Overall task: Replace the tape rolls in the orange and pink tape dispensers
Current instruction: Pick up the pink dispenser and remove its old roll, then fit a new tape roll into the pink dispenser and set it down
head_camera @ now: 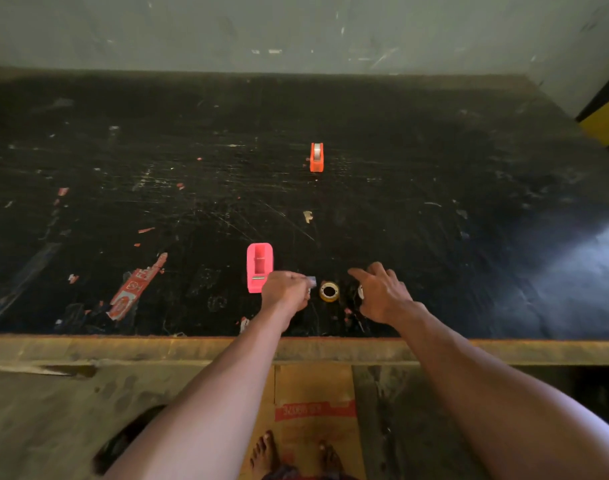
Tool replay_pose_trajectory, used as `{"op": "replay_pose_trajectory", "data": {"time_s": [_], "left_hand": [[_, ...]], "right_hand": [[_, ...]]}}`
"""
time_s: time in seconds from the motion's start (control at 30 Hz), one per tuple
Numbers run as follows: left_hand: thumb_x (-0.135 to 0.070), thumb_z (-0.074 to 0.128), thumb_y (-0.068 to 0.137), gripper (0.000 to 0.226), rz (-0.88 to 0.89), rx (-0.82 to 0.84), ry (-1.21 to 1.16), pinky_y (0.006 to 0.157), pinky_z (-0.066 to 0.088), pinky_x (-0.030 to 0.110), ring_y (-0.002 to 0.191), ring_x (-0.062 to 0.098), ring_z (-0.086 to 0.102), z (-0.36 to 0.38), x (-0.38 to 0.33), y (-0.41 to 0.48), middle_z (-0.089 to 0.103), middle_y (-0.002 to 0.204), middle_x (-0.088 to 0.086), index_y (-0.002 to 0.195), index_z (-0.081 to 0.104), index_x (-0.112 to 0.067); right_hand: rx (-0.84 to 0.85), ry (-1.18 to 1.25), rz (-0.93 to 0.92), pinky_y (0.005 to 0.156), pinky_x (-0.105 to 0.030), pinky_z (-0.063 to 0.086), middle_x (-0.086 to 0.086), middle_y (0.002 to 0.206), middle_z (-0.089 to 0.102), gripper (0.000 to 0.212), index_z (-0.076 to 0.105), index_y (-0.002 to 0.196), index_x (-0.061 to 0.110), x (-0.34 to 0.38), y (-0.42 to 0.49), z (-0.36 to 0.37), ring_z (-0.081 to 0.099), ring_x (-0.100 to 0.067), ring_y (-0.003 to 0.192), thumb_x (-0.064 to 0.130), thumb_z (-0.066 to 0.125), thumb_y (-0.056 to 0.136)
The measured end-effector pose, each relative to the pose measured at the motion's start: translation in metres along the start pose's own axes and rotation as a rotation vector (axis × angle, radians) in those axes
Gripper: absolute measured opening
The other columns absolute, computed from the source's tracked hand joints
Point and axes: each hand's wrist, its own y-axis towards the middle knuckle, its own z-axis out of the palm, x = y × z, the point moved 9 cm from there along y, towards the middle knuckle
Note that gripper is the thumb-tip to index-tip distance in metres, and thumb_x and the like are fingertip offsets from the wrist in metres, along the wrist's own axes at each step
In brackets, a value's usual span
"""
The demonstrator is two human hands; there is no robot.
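A scratched black worktable [434, 168] with torn label scraps stands against a pale wall. The orange dispenser [316, 157] sits far back, roll fitted. Near the front edge, the empty pink dispenser [259, 267] touches the left hand [285, 291], curled around something small. A yellowish tape roll [329, 291] lies between the hands. The right hand [381, 293] hovers, fingers spread.

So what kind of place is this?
Probably a workshop or packing area: a big scratched black worktable with torn label scraps, a bare wall behind, and flattened cardboard on the floor underfoot.
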Motion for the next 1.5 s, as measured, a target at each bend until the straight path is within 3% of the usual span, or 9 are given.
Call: {"op": "replay_pose_trajectory", "data": {"time_s": [0.2, 0.37, 0.53, 0.67, 0.8, 0.9, 1.1, 1.3, 1.5], "left_hand": [[-0.016, 0.078, 0.089, 0.005, 0.026, 0.045, 0.094, 0.086, 0.064, 0.038, 0.072, 0.016, 0.069, 0.022, 0.014, -0.010, 0.075, 0.084, 0.008, 0.092, 0.078, -0.011], [-0.015, 0.079, 0.088, 0.009, 0.035, 0.026, 0.093, 0.085, 0.065, 0.038, 0.066, 0.013, 0.065, 0.016, 0.018, -0.011, 0.074, 0.083, 0.007, 0.096, 0.079, -0.010], [-0.015, 0.077, 0.091, 0.004, 0.028, 0.031, 0.042, 0.077, 0.064, 0.029, 0.082, 0.013, 0.071, 0.001, 0.005, -0.007, 0.074, 0.093, 0.005, 0.096, 0.076, -0.015], [-0.016, 0.074, 0.093, 0.007, 0.062, 0.015, 0.016, 0.082, 0.063, 0.031, 0.094, 0.017, 0.073, -0.016, -0.013, 0.001, 0.076, 0.101, 0.007, 0.099, 0.076, -0.015], [-0.012, 0.073, 0.092, 0.009, 0.114, 0.010, -0.022, 0.081, 0.063, 0.030, 0.091, 0.018, 0.074, -0.038, -0.037, 0.014, 0.078, 0.100, 0.009, 0.100, 0.077, -0.014], [-0.009, 0.073, 0.091, 0.018, 0.128, 0.032, -0.043, 0.089, 0.063, 0.036, 0.090, 0.019, 0.073, -0.059, -0.050, 0.026, 0.078, 0.101, 0.011, 0.108, 0.078, -0.008], [-0.007, 0.071, 0.092, 0.017, 0.180, 0.151, -0.134, 0.084, 0.064, 0.033, 0.096, 0.017, 0.076, -0.102, -0.063, 0.044, 0.079, 0.102, 0.005, 0.105, 0.076, -0.018], [0.002, 0.064, 0.095, 0.021, 0.155, 0.154, -0.168, 0.082, 0.061, 0.032, 0.094, 0.017, 0.073, -0.147, -0.065, 0.064, 0.076, 0.100, 0.007, 0.104, 0.076, -0.012], [0.001, 0.064, 0.095, 0.021, 0.130, 0.209, -0.147, 0.082, 0.062, 0.033, 0.101, 0.022, 0.072, -0.163, -0.061, 0.069, 0.075, 0.108, 0.013, 0.108, 0.076, -0.010]], "right_hand": [[-0.001, 0.098, -0.042, 0.091, -0.042, 0.051, -0.011, 0.123, 0.047, 0.052, 0.053, 0.131, 0.025, -0.013, -0.003, 0.010, 0.056, -0.036, 0.111, 0.004, 0.064, 0.084], [-0.011, 0.182, -0.023, 0.076, -0.037, 0.051, -0.008, 0.113, 0.047, 0.037, 0.054, 0.117, 0.032, -0.015, -0.004, 0.009, 0.058, -0.030, 0.096, 0.008, 0.058, 0.090], [-0.098, 0.436, -0.042, 0.082, -0.035, 0.051, -0.004, 0.117, 0.057, 0.029, 0.063, 0.107, 0.029, -0.006, -0.003, -0.012, 0.056, -0.023, 0.106, 0.006, 0.059, 0.090], [-0.094, 0.752, -0.030, 0.076, -0.030, 0.054, 0.003, 0.099, 0.065, 0.015, 0.065, 0.096, 0.029, 0.014, -0.005, -0.030, 0.064, -0.013, 0.087, 0.016, 0.060, 0.093], [-0.140, 0.978, 0.000, 0.083, -0.040, 0.060, -0.011, 0.106, 0.068, 0.003, 0.064, 0.094, 0.014, 0.043, -0.002, -0.050, 0.069, -0.026, 0.097, 0.013, 0.061, 0.094], [-0.143, 1.103, -0.027, 0.082, -0.039, 0.060, -0.022, 0.111, 0.063, 0.012, 0.060, 0.102, 0.003, 0.074, -0.003, -0.062, 0.066, -0.029, 0.103, -0.002, 0.060, 0.092], [-0.085, 1.251, -0.064, 0.077, -0.035, 0.061, -0.018, 0.107, 0.061, 0.026, 0.058, 0.112, 0.001, 0.140, 0.007, -0.068, 0.066, -0.028, 0.102, -0.012, 0.057, 0.089], [0.005, 1.434, 0.009, 0.090, -0.044, 0.057, -0.023, 0.118, 0.058, 0.018, 0.062, 0.107, 0.001, 0.180, 0.018, -0.048, 0.063, -0.037, 0.111, -0.003, 0.048, 0.095], [-0.047, 1.384, 0.030, 0.079, -0.036, 0.061, -0.016, 0.115, 0.059, 0.015, 0.065, 0.102, 0.006, 0.201, 0.023, -0.041, 0.070, -0.029, 0.097, -0.003, 0.060, 0.091]]}}
